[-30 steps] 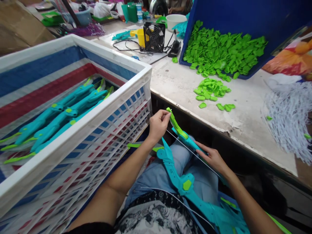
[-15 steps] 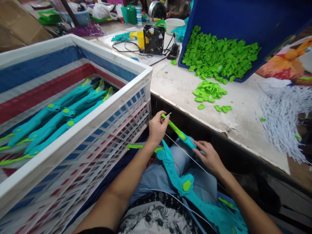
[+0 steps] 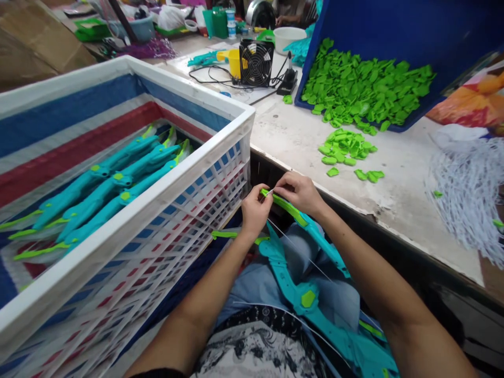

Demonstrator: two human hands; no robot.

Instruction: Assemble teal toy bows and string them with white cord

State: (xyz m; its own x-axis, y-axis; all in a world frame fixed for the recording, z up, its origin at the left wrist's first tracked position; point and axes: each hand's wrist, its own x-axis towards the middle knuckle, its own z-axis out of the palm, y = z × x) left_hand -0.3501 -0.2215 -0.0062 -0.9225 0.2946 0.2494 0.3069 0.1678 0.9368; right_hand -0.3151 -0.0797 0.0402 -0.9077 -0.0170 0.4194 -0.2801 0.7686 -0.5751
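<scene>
My left hand point(image 3: 255, 209) is closed around the lime-green tip of a toy bow point(image 3: 325, 242), whose teal body slants down to the right over my lap. My right hand point(image 3: 302, 194) has its thumb and fingers pinched on the end of a white string point(image 3: 271, 192) right at that tip. Part of the string runs slack below the bow. A second teal toy bow point(image 3: 285, 278), with a green hexagonal piece at its middle, lies across my lap under the first one. My fingers partly hide the tip.
To the left stands a white crate point(image 3: 236, 113) with several teal bows point(image 3: 129, 178) inside. On the table point(image 3: 283, 136) are a tilted blue bin point(image 3: 366, 26) of green pieces, a loose green pile point(image 3: 346, 146), white strings point(image 3: 468, 194) and a black fan point(image 3: 255, 62).
My right hand has left the bow's teal part and moved up and left to the tip, where it now pinches the string end. My left hand stays on the tip.
</scene>
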